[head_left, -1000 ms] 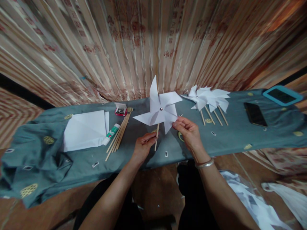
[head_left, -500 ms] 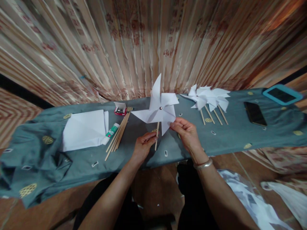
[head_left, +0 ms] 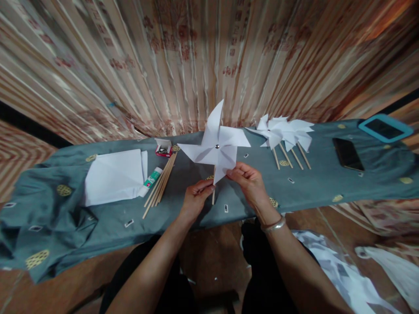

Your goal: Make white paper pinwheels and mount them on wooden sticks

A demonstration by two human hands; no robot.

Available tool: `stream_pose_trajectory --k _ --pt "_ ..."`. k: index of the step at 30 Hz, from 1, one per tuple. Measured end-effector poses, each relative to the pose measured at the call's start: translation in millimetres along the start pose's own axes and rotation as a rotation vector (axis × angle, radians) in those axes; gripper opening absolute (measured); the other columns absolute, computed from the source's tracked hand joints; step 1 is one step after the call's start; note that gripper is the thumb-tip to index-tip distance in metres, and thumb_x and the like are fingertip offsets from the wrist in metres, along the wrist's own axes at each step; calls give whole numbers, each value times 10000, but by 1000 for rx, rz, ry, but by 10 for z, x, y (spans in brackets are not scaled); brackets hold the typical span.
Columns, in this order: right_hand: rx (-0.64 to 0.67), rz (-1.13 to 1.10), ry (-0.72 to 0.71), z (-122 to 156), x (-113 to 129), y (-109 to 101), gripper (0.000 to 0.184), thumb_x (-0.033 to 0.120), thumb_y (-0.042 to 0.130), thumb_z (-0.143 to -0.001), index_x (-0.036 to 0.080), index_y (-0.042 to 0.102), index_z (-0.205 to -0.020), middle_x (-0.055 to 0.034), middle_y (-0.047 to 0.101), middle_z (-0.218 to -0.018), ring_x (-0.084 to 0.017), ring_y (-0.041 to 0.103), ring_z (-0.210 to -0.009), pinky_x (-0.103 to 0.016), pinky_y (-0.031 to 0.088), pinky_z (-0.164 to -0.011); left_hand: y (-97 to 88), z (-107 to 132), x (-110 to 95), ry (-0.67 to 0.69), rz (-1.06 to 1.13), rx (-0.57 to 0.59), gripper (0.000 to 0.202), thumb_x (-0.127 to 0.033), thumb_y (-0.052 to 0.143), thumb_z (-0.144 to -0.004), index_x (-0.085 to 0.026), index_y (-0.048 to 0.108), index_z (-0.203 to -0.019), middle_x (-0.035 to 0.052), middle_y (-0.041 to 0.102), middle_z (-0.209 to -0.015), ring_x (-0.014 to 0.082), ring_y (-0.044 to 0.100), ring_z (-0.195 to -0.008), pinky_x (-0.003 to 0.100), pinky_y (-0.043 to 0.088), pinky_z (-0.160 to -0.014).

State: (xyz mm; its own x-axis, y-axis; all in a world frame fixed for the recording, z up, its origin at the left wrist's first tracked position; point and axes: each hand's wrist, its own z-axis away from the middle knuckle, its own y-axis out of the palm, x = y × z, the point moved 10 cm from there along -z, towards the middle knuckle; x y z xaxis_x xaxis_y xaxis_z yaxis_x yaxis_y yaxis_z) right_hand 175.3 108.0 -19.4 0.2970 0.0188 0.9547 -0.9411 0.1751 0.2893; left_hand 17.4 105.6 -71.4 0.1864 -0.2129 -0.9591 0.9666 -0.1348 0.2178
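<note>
A white paper pinwheel [head_left: 217, 147] with a silver pin at its centre stands upright over the middle of the table. My left hand [head_left: 197, 198] is closed on its wooden stick [head_left: 214, 198], thumb and fingers pinching just below the paper. At the lower right blade, my right hand [head_left: 248, 181] pinches the paper edge between thumb and fingers. Left of the pinwheel lie a bundle of wooden sticks [head_left: 162, 183], a green and white glue stick [head_left: 151, 181] and a small red box of pins [head_left: 163, 149] with its lid up.
A stack of white paper [head_left: 114, 176] rests on the grey-green tablecloth [head_left: 108, 226] at the left. Several finished pinwheels [head_left: 284, 133] lie back right, beside a black phone [head_left: 348, 154] and a blue-framed device [head_left: 385, 128]. Paper scraps in clear plastic [head_left: 340, 270] sit on the floor at right.
The pinwheel's blades have turned slightly clockwise, and my right hand has moved a little left with the lower blade. My left hand stays on the stick.
</note>
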Motion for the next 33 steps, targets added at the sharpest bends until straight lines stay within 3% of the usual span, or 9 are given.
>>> stream_pose_trajectory --k 14,20,33 --pt "-2 -34 44 2 -14 0 295 430 899 -528 246 719 -673 54 658 -600 -112 596 -586 -248 527 -655 11 0 -34 9 1 11 255 -303 757 -659 -212 800 -893 46 763 -930 207 660 -918 357 482 -936" --pt "12 -24 50 5 -60 39 322 429 899 -531 256 748 -757 46 690 -646 -120 619 -610 -262 542 -690 28 25 -62 13 -25 21 234 -311 746 -686 -209 800 -889 35 765 -918 207 659 -912 352 484 -920" --pt "90 -2 68 17 -152 195 359 440 900 -528 249 743 -787 8 760 -774 -166 690 -724 -309 564 -749 -8 9 -37 -8 21 0 296 -314 780 -653 -206 796 -928 58 770 -1049 261 671 -1062 423 437 -1051"
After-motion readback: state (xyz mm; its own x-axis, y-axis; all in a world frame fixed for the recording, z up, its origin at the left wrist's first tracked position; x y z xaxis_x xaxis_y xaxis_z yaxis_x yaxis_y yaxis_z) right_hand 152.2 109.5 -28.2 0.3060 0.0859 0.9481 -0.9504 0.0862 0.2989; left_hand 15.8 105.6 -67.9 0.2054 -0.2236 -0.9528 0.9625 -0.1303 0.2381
